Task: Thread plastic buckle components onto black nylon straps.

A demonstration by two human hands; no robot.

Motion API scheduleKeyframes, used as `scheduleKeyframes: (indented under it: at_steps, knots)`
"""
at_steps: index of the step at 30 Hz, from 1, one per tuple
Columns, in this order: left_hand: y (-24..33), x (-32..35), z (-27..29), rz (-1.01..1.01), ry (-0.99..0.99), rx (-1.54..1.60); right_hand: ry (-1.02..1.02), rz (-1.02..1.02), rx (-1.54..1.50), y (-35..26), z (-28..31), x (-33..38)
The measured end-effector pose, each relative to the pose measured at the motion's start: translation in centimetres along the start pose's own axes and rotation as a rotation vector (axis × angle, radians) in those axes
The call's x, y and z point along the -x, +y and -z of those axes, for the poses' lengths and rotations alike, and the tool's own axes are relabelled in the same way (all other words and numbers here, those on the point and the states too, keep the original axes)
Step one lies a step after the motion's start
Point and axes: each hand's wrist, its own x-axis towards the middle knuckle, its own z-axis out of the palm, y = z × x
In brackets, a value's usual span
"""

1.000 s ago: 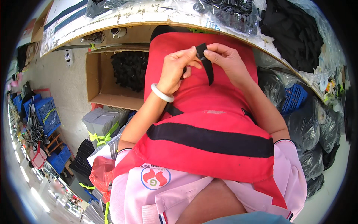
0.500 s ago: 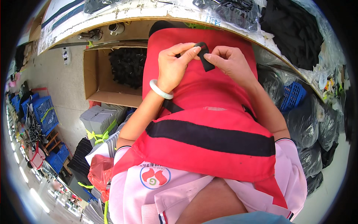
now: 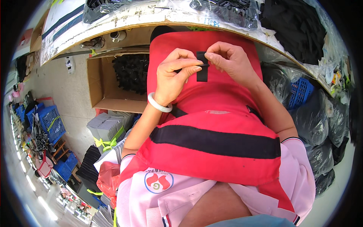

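Head view: black strap (image 3: pixel 202 72) pinched between left hand (image 3: pixel 174 75), right hand (image 3: pixel 231 60) grips.

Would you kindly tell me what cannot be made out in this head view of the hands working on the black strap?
- Upper end of the black strap: covered by fingertips of the left hand and right hand.
- Whether the strap is attached to the red vest: not discernible.
- Cardboard box contents: a dark mass, too small to identify.
- Benchtop items in plastic bags: cut off by the top edge.
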Motion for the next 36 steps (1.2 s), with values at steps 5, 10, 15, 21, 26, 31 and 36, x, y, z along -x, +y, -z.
scheduleKeyframes:
  at_steps: [5, 10, 15, 21, 26, 31, 36]
  knots:
    - [0.2, 0.0, 0.0, -0.059, 0.009, -0.03, 0.049, 0.1, -0.032, 0.6, -0.3, -0.2]
    - [0.3, 0.4, 0.2, -0.032, -0.006, -0.042, 0.016, 0.047, -0.132, 0.4, -0.7, -0.3]
    - [3.8, 1.5, 2.5, -0.014, -0.183, -0.278, 0.028, 0.145, -0.199, 1.9, -1.7, -1.2]
    - [5.0, 5.3, 12.5, 0.499, 0.273, -0.398, -0.057, 0.245, 0.271, 1.5, -1.7, -0.3]
    - [-3.2, 9.1, 19.6, 0.395, 0.674, 0.804, 0.537, 0.513, 0.7, 0.4, 5.9, 0.4]
    - [-4.0, 5.9, 10.6, 0.478, 0.425, 0.786, 0.865, 0.487, 1.334, 2.1, 16.3, -0.2]
    - [-3.2, 2.4, 4.9, 0.509, 0.161, 0.515, 0.857, 0.534, 1.219, 2.9, 21.1, 0.9]
